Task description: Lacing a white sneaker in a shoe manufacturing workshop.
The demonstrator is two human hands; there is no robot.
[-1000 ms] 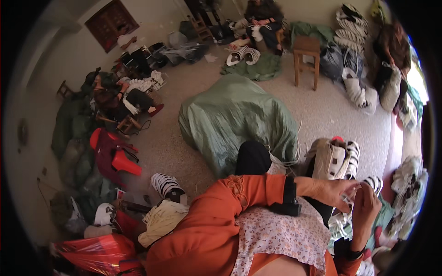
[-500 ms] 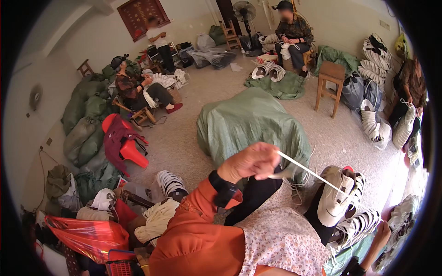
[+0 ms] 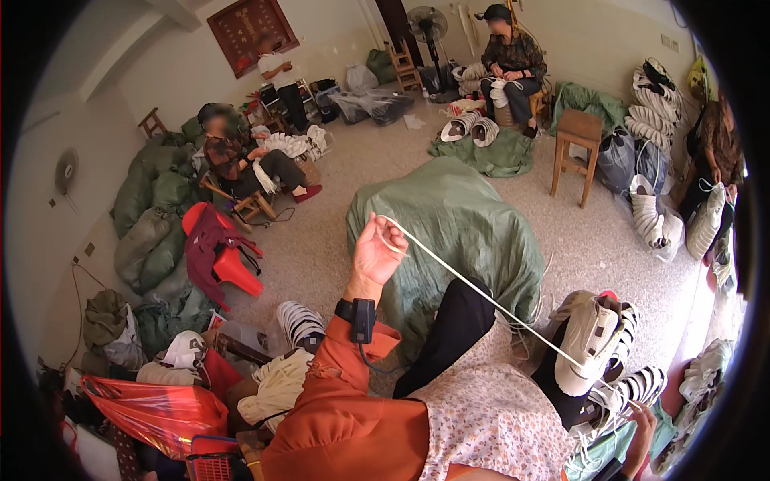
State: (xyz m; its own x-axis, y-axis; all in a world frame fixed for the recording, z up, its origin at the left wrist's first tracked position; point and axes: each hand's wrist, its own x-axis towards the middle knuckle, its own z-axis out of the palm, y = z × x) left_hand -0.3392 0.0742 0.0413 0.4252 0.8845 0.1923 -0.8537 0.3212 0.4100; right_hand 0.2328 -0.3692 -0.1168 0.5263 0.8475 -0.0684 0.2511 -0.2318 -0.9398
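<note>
1. The left hand [image 3: 377, 252] is raised and closed, pinching one end of a white shoelace [image 3: 481, 297].
2. The shoelace runs taut, down and to the right, to a white sneaker [image 3: 585, 341] resting on the person's lap.
3. The right hand [image 3: 639, 437] shows only partly at the lower right edge, below the sneaker; I cannot tell whether it grips anything.
4. Beyond the left hand, a green cloth-covered heap [image 3: 457, 216] lies on the speckled floor [image 3: 321, 248].
5. Other people sit on chairs around the room, amid green sacks [image 3: 152, 208] and piled sneakers.
</note>
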